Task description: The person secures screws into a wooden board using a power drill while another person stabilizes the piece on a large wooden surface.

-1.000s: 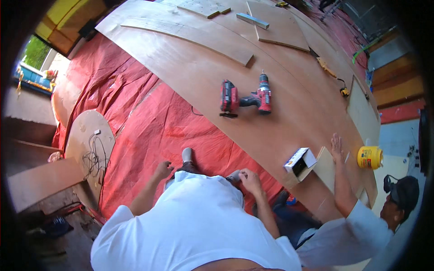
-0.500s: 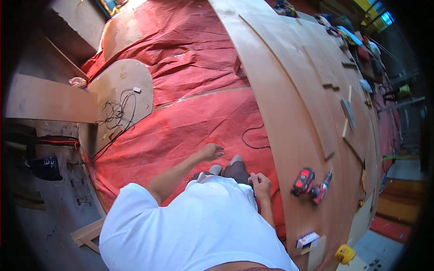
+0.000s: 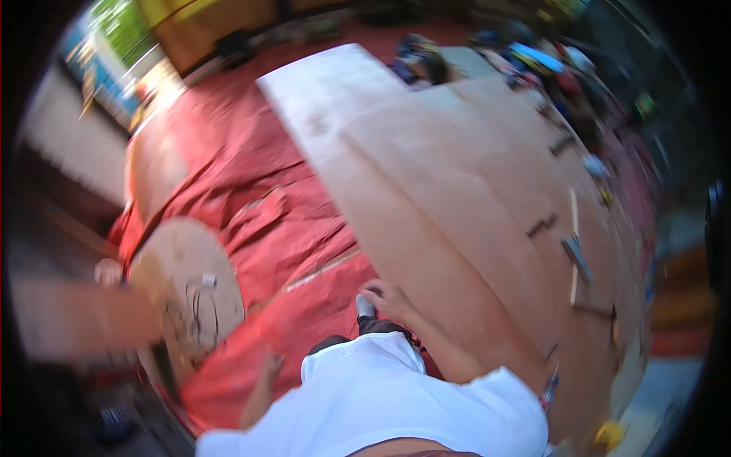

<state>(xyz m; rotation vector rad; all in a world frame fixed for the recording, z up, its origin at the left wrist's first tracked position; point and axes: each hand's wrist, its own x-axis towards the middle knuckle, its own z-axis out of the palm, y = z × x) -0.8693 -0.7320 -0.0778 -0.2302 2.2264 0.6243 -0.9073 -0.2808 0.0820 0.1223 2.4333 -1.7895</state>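
Observation:
My right hand (image 3: pixel 388 298) hangs in front of me with its fingers curled in, above the red sheet and beside the edge of a large plywood panel (image 3: pixel 403 228). Whatever it holds, if anything, is hidden. Low at my left side, my left hand (image 3: pixel 271 365) is over the red sheet (image 3: pixel 266 221), small and smeared by motion, so its fingers do not read clearly. Past my right sleeve the tip of a red and black cordless drill (image 3: pixel 550 387) shows on the plywood; my shirt covers the rest.
A round-edged board (image 3: pixel 186 255) with a coiled black cable (image 3: pixel 199 312) lies to the left. Wood strips (image 3: pixel 574 228) and a grey metal piece (image 3: pixel 576 259) rest on the plywood. A cluttered heap (image 3: pixel 560 72) stands far right. Something yellow (image 3: pixel 609 434) sits lower right.
My view has swung and shifted forward, showing more of the far floor and doorway. My right hand has come forward; my left has swung back. The drill has slipped mostly behind my sleeve.

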